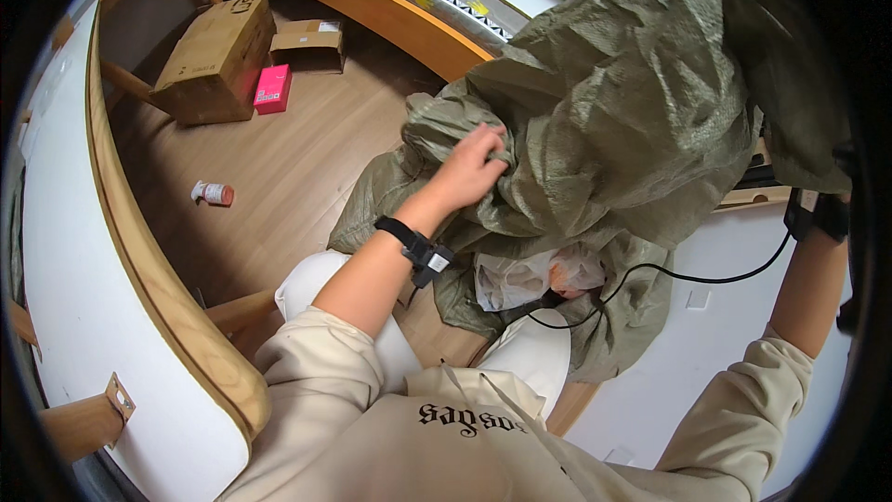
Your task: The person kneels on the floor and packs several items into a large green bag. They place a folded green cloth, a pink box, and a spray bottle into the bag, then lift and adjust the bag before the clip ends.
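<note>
A large olive-green woven plastic sack (613, 111) fills the upper right, crumpled and partly raised. My left hand (481, 160) grips a bunched fold of it near the middle of the view, fingers curled into the fabric. At the far right my right forearm reaches up to the sack's edge; the right hand itself is hidden behind the fabric and the dark rim of the view. Below the raised part, between my knees, lie a white plastic bag (512, 280) and a clear bag with something orange in it (577, 272). A black cable (686, 279) runs from my right wrist device across them.
On the wooden floor at upper left stand a large cardboard box (209, 56), a small open carton (306, 42) and a pink box (272, 89). A small spray bottle (213, 194) lies left of me. A tipped white table (90, 223) with wooden legs borders the left side.
</note>
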A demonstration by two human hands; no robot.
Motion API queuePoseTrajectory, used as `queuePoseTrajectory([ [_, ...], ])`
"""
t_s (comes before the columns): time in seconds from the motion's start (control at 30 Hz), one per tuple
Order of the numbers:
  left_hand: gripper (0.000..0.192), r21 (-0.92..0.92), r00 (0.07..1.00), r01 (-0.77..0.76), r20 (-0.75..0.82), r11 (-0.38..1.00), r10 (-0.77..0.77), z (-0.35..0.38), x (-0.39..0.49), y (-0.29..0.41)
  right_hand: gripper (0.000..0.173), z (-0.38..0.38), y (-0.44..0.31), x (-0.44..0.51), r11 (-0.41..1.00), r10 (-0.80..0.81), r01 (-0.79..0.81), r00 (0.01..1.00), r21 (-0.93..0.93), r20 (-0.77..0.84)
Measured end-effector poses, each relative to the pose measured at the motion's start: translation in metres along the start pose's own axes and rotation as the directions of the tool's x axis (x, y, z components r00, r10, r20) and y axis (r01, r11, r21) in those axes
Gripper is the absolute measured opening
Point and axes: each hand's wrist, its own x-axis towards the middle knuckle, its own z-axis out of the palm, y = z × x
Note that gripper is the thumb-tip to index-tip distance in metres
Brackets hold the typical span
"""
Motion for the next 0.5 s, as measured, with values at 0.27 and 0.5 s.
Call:
queuePoseTrajectory([
  [0.27, 0.074, -0.295, 0.949, 0.165, 0.308, 0.941, -0.07, 0.038, -0.021, 0.015, 0.042, 0.015, 0.001, 0.027, 0.999, -0.004, 0.003, 0.999, 0.034, 0.047],
  [0.5, 0.096, -0.049, 0.866, 0.031, 0.501, 0.998, -0.003, 0.04, -0.041, 0.022, 0.041, 0.033, 0.015, 0.039, 0.997, 0.009, -0.014, 0.997, 0.07, 0.07],
])
